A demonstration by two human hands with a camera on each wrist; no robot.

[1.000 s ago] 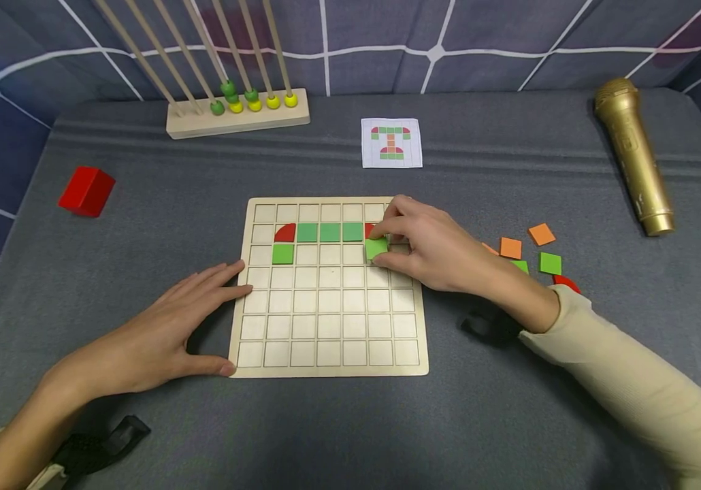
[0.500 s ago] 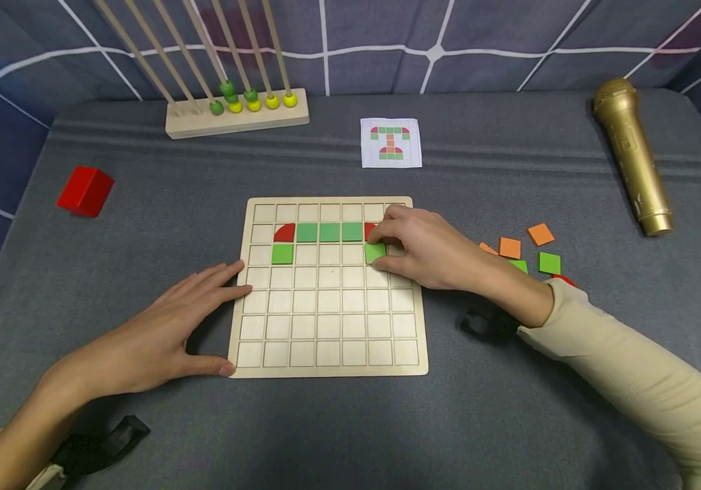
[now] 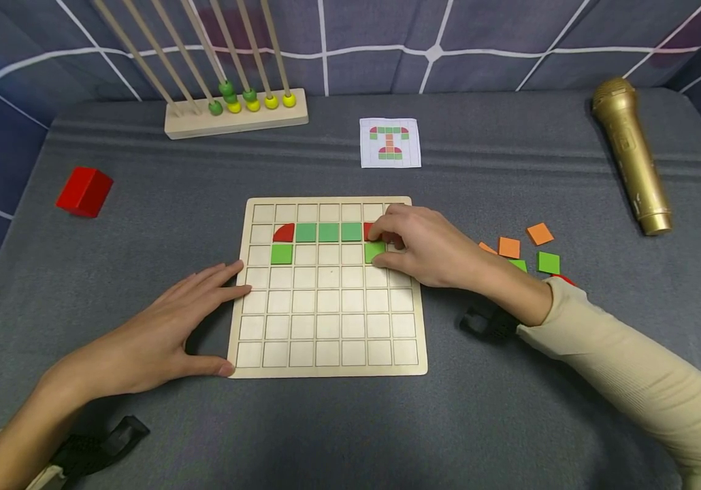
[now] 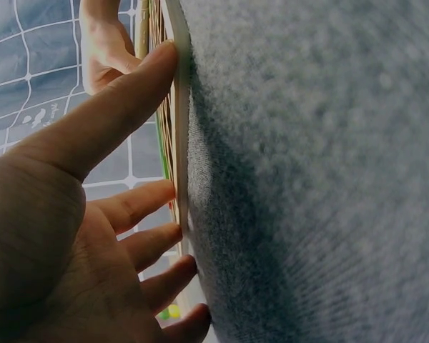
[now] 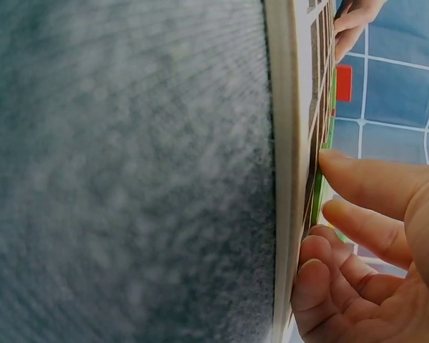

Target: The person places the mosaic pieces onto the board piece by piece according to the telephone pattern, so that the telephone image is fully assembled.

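Observation:
A wooden grid board [image 3: 329, 299] lies on the grey cloth. My left hand [image 3: 154, 333] rests against its left edge, fingers spread and nearly straight; in the left wrist view the thumb [image 4: 146, 78] and fingertips touch the rim. Over the upper right cells, my right hand [image 3: 427, 245] pinches a light green square tile [image 3: 373, 252], which sits in its cell; the thumb is at its lower right. A red quarter-round tile [image 3: 367, 231] just above is partly hidden by the fingers. Leftward in that row are darker green tiles [image 3: 329, 233] and another red quarter-round [image 3: 284, 233], with a light green tile [image 3: 282, 254] beneath.
Loose orange tiles [image 3: 509, 247], green tiles [image 3: 548, 263] and a partly hidden red one lie right of the board. Behind it are a pattern card [image 3: 390, 163] and a bead abacus [image 3: 237, 122]. A red block [image 3: 85, 192] sits left, a gold microphone [image 3: 632, 156] right.
The light green tile in my right hand has settled into its cell below the red quarter-round. My right fingers have shifted slightly on it, and my left hand has stayed still.

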